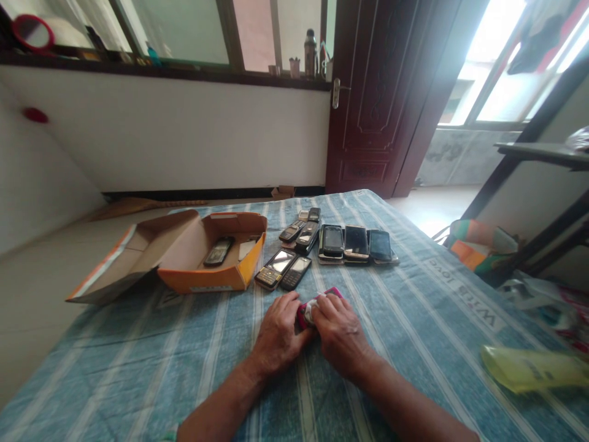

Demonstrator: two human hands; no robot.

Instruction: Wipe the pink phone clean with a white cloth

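Low over the striped cloth, my left hand (pixel 280 328) grips the left end of a pink mobile phone (pixel 339 292). Bunched in the fingers of my right hand (pixel 343 331) is a white tissue (pixel 311 310), pressed against the phone's face. My hands cover much of the phone. Just beyond them lie a keypad phone with gold trim (pixel 276 269) and a dark keypad phone (pixel 296 273), side by side. Farther back are several more keypad phones (pixel 306 235). To their right, touchscreen phones (pixel 356 241) rest in stacks.
An open orange cardboard box (pixel 207 282) stands on the left, its lid folded out, with a dark phone (pixel 218 251) inside. A yellow translucent plastic item (pixel 534 368) lies at the right. Beyond the blue striped tablecloth (pixel 400 368) are a brown door (pixel 368 123) and a shelf rack (pixel 543 153).
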